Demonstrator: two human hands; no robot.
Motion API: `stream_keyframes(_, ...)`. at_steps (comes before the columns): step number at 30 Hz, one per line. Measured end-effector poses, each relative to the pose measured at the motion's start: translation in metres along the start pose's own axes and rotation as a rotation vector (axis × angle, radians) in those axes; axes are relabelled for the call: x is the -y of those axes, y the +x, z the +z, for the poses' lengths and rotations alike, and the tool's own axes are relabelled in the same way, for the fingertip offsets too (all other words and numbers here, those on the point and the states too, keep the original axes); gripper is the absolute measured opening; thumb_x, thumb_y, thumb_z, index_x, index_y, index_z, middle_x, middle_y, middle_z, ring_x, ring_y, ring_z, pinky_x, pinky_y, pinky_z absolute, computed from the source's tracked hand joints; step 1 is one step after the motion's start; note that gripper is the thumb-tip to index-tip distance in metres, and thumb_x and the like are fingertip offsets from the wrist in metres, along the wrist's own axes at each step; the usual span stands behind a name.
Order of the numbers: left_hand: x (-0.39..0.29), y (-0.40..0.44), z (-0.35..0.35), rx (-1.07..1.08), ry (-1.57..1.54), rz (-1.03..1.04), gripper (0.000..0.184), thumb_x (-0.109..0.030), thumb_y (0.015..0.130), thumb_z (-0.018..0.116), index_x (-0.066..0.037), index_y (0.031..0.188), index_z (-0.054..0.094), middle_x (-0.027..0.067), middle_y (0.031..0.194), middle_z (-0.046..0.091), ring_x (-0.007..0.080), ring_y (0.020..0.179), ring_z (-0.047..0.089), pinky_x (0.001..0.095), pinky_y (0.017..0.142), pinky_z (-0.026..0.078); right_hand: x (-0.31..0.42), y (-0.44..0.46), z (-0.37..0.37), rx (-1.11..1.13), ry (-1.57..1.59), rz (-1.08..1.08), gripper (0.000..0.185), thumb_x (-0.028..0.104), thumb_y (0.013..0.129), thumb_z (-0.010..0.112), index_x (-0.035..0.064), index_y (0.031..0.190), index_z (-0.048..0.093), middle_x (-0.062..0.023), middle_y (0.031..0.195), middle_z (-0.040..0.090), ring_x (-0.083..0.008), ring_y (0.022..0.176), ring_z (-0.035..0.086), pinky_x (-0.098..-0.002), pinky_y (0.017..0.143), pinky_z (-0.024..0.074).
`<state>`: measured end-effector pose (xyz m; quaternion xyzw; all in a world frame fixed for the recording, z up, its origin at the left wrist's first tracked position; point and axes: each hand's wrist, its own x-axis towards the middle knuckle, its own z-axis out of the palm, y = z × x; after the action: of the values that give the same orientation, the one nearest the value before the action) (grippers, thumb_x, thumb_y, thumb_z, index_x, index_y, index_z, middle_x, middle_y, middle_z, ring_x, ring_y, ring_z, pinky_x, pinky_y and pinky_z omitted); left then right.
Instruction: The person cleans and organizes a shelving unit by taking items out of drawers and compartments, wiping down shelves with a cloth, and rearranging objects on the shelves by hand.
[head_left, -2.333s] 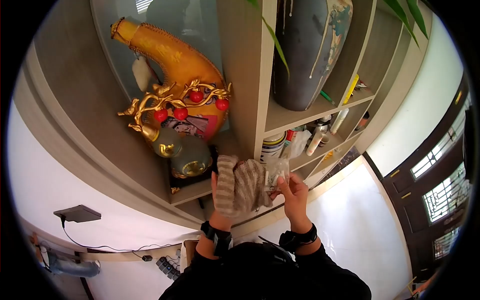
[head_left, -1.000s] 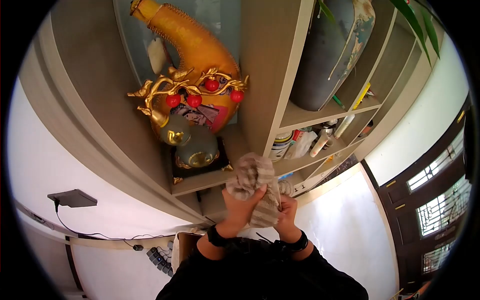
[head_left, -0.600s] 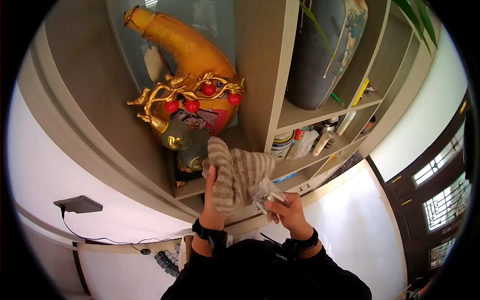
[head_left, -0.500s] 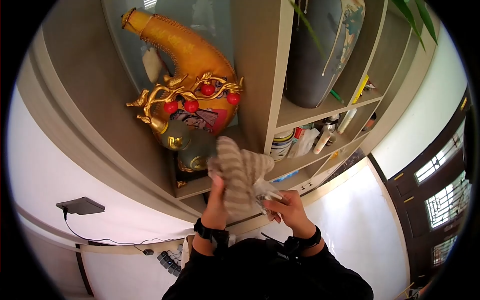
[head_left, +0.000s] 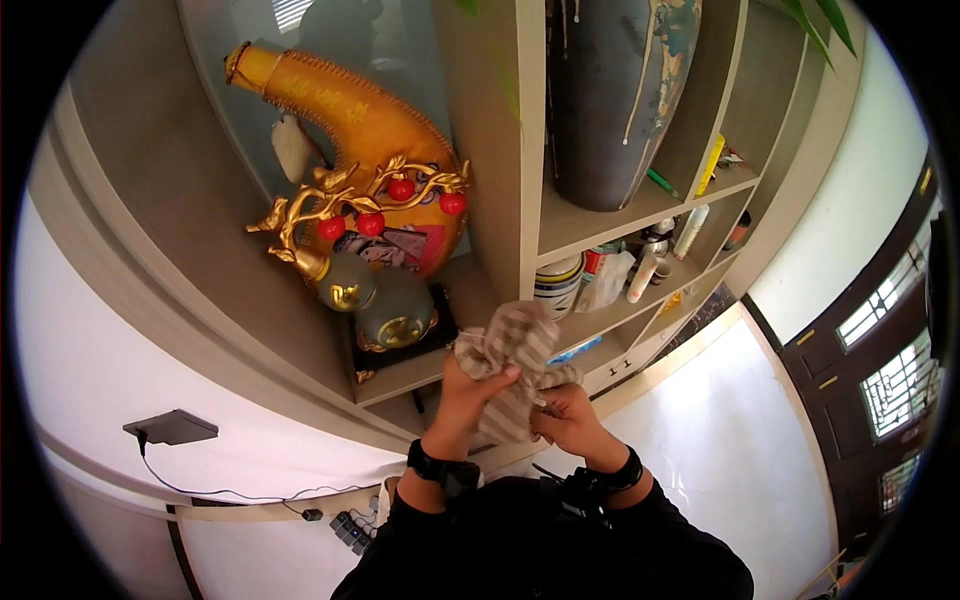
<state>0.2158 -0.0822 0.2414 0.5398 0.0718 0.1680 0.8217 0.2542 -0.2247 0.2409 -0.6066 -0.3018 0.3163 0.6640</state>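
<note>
A brown-and-beige striped cloth (head_left: 522,340) is bunched up in front of the shelf unit. My left hand (head_left: 468,395) is closed on its left side, with the thumb laid across the fabric. At the cloth's lower right, my right hand (head_left: 570,420) has its fingers pinched together against the fabric. Whatever the right fingers hold is too hidden to name; the clear plastic packet seen earlier does not show now. Just behind the cloth stands a grey gourd-shaped ornament (head_left: 395,308) with gold branches and red balls.
An orange horn-shaped vessel (head_left: 385,125) leans in the left compartment. A tall dark vase (head_left: 610,110) stands upper right, above a striped can (head_left: 558,287) and a plastic bag (head_left: 605,285). Cabling runs from a wall-side panel (head_left: 172,427) at lower left.
The cloth has been turned and bunched between my hands, moving slightly right. My left hand now wraps over it. The clear packet by my right fingers has gone out of sight.
</note>
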Motion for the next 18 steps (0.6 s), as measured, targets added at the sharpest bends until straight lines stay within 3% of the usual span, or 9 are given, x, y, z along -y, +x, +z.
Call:
stream_keyframes(1, 0.002, 0.002, 0.000, 0.003, 0.000, 0.001, 0.039, -0.006, 0.063, 0.066, 0.000, 0.098, 0.049, 0.0037, 0.085, 0.055, 0.0102, 0.075, 0.050, 0.0233, 0.068, 0.041, 0.001, 0.000, 0.001, -0.044, 0.016, -0.004, 0.010, -0.001, 0.069, 0.051, -0.0017, 0.060, 0.054, -0.0026, 0.047, 0.049, -0.0061, 0.038, 0.042, -0.0191, 0.035, 0.0304)
stream_keyframes(4, 0.007, 0.001, 0.004, -0.205, -0.287, -0.073, 0.024, -0.011, 0.074, 0.056, -0.003, 0.095, 0.048, 0.0013, 0.083, 0.053, 0.0124, 0.074, 0.052, 0.0229, 0.063, 0.042, 0.001, -0.001, -0.002, -0.025, 0.124, 0.027, 0.012, 0.005, 0.071, 0.057, -0.0012, 0.061, 0.054, -0.0030, 0.050, 0.051, -0.0058, 0.039, 0.042, -0.0186, 0.036, 0.0304)
stream_keyframes(6, 0.013, -0.001, -0.015, -0.179, -0.480, -0.131, 0.025, -0.014, 0.076, 0.054, -0.004, 0.098, 0.047, 0.0016, 0.084, 0.053, 0.0125, 0.074, 0.053, 0.0229, 0.061, 0.043, -0.001, -0.005, -0.007, -0.026, 0.149, 0.015, 0.011, 0.005, 0.072, 0.057, -0.0015, 0.064, 0.054, -0.0031, 0.051, 0.051, -0.0057, 0.039, 0.042, -0.0183, 0.036, 0.0303)
stream_keyframes(9, 0.020, -0.011, -0.022, -0.102, -0.468, -0.019, 0.031, -0.025, 0.079, 0.050, -0.007, 0.104, 0.044, 0.0031, 0.085, 0.052, 0.0122, 0.072, 0.053, 0.0228, 0.053, 0.044, -0.004, -0.006, -0.011, -0.057, 0.174, 0.006, 0.009, 0.005, 0.073, 0.057, -0.0021, 0.067, 0.056, -0.0031, 0.051, 0.051, -0.0057, 0.040, 0.042, -0.0181, 0.036, 0.0305)
stream_keyframes(11, 0.024, -0.007, -0.024, -0.047, -0.488, -0.147, 0.033, -0.028, 0.077, 0.051, -0.006, 0.102, 0.046, 0.0038, 0.086, 0.053, 0.0151, 0.074, 0.054, 0.0249, 0.059, 0.046, -0.005, -0.006, -0.009, -0.086, 0.177, 0.008, 0.009, 0.004, 0.073, 0.056, -0.0025, 0.067, 0.056, -0.0030, 0.051, 0.050, -0.0058, 0.040, 0.043, -0.0182, 0.036, 0.0308)
stream_keyframes(13, 0.018, -0.015, -0.005, -0.070, -0.407, -0.111, 0.035, -0.023, 0.073, 0.059, -0.002, 0.098, 0.047, 0.0051, 0.089, 0.054, 0.0161, 0.079, 0.053, 0.0257, 0.066, 0.045, -0.003, -0.003, -0.005, -0.184, 0.155, 0.002, 0.007, 0.000, 0.071, 0.052, -0.0026, 0.067, 0.055, -0.0026, 0.050, 0.049, -0.0059, 0.040, 0.043, -0.0188, 0.035, 0.0311)
stream_keyframes(15, 0.019, -0.011, 0.007, -0.012, 0.118, 0.192, 0.039, -0.009, 0.066, 0.065, 0.002, 0.099, 0.046, 0.0070, 0.092, 0.054, 0.0151, 0.082, 0.053, 0.0261, 0.071, 0.043, -0.007, -0.002, -0.006, -0.162, 0.120, -0.020, 0.006, 0.001, 0.073, 0.051, -0.0021, 0.070, 0.055, -0.0011, 0.054, 0.050, -0.0055, 0.045, 0.045, -0.0185, 0.039, 0.0336)
stream_keyframes(16, 0.019, -0.010, 0.008, -0.106, 0.060, 0.108, 0.043, -0.001, 0.061, 0.068, 0.004, 0.098, 0.046, 0.0074, 0.091, 0.054, 0.0128, 0.080, 0.052, 0.0250, 0.070, 0.042, -0.009, -0.002, -0.006, -0.145, 0.085, -0.041, 0.006, 0.002, 0.075, 0.050, -0.0016, 0.074, 0.055, 0.0004, 0.059, 0.051, -0.0051, 0.049, 0.046, -0.0182, 0.043, 0.0361)
stream_keyframes(18, 0.011, -0.013, 0.011, -0.130, 0.074, 0.070, 0.042, 0.000, 0.062, 0.067, 0.002, 0.099, 0.046, 0.0076, 0.091, 0.054, 0.0140, 0.080, 0.053, 0.0261, 0.069, 0.043, -0.010, -0.005, -0.007, -0.105, 0.045, -0.055, 0.007, 0.001, 0.074, 0.049, -0.0021, 0.074, 0.055, 0.0001, 0.058, 0.051, -0.0054, 0.049, 0.047, -0.0191, 0.043, 0.0363)
